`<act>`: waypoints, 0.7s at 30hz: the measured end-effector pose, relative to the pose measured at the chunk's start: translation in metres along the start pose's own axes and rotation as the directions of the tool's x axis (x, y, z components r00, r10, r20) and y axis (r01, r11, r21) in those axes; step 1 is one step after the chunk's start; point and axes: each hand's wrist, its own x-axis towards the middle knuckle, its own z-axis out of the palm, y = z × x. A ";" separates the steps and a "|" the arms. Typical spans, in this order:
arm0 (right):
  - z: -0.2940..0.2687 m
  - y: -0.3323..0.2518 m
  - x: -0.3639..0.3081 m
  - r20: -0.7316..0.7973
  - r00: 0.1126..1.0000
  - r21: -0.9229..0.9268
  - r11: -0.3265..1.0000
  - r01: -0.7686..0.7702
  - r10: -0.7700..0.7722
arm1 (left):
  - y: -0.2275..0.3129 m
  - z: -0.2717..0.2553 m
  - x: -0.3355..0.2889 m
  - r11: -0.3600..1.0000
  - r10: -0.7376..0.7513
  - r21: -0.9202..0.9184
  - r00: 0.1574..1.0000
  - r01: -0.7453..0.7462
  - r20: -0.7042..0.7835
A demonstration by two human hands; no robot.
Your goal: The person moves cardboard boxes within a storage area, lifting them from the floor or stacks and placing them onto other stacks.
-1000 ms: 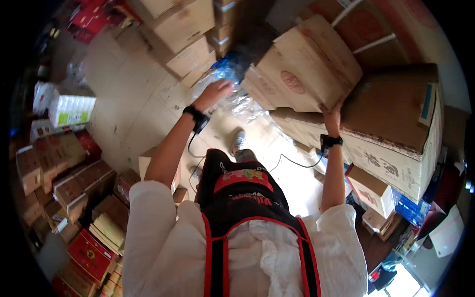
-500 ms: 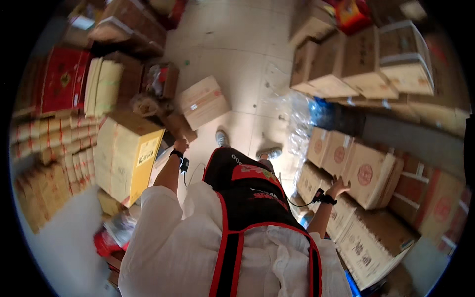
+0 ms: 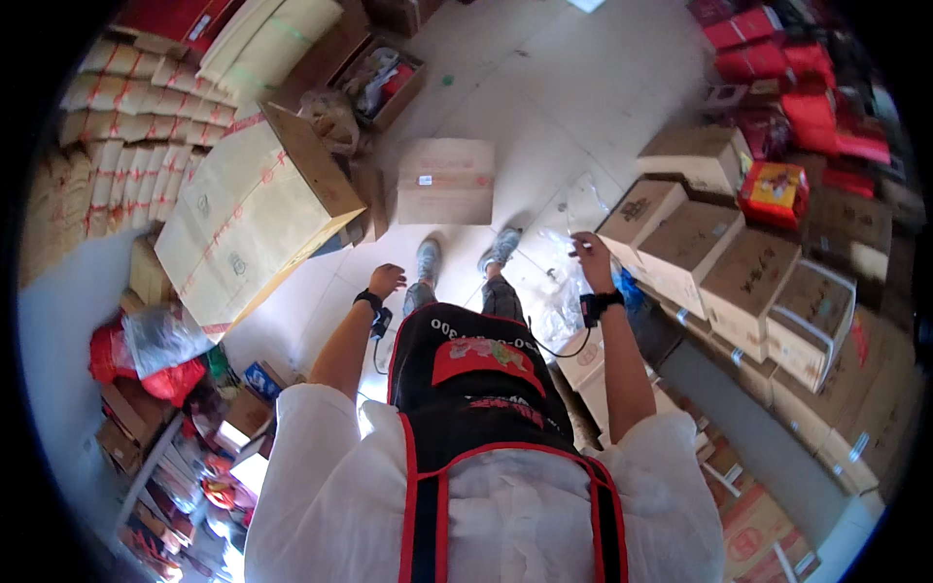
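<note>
My left hand (image 3: 388, 281) hangs low in front of me, its fingers loosely bent and holding nothing I can see. It is nearest to the floor beside my left shoe (image 3: 429, 258). My right hand (image 3: 592, 260) is held out to the right with its fingers apart, over crumpled clear plastic (image 3: 562, 301); contact is not plain to see. Just beyond my feet a brown cardboard box (image 3: 445, 199) lies on the tiled floor. To the left of my left hand stands a big pale yellow carton (image 3: 243, 219), tilted in view.
Rows of brown cartons (image 3: 756, 282) line the right side, with a red and yellow packet (image 3: 775, 192) by them. Far left are stacked paper-wrapped bundles (image 3: 136, 126). An open box of odds and ends (image 3: 377, 83) stands beyond the yellow carton. Red bags (image 3: 175, 379) lie lower left.
My view has turned to the right, and the box on the floor now lies straight ahead. Both hands have come inward; the right one has left the cartons beside it.
</note>
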 end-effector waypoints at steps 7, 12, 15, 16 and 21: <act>0.097 0.078 0.139 0.338 0.925 -0.027 0.984 -0.176 0.175 | -0.025 0.006 0.027 0.987 -0.129 -0.125 0.963 0.101 -0.236; 0.155 0.142 0.277 0.334 0.934 -0.616 0.719 0.320 -0.129 | -0.007 0.038 0.138 0.632 -0.396 -0.744 0.916 0.217 -0.069; 0.211 0.181 0.291 0.357 0.916 -0.467 0.815 0.344 -0.182 | -0.041 0.034 0.188 0.302 -0.582 -0.928 0.813 0.219 0.002; 0.220 0.199 0.313 0.380 0.917 -0.483 0.820 0.308 -0.121 | -0.027 0.033 0.228 0.302 -0.573 -0.928 0.820 0.217 0.005; 0.264 0.249 0.404 0.329 0.907 -0.573 0.708 0.413 -0.263 | -0.011 0.040 0.335 0.389 -0.567 -0.901 0.821 0.190 -0.072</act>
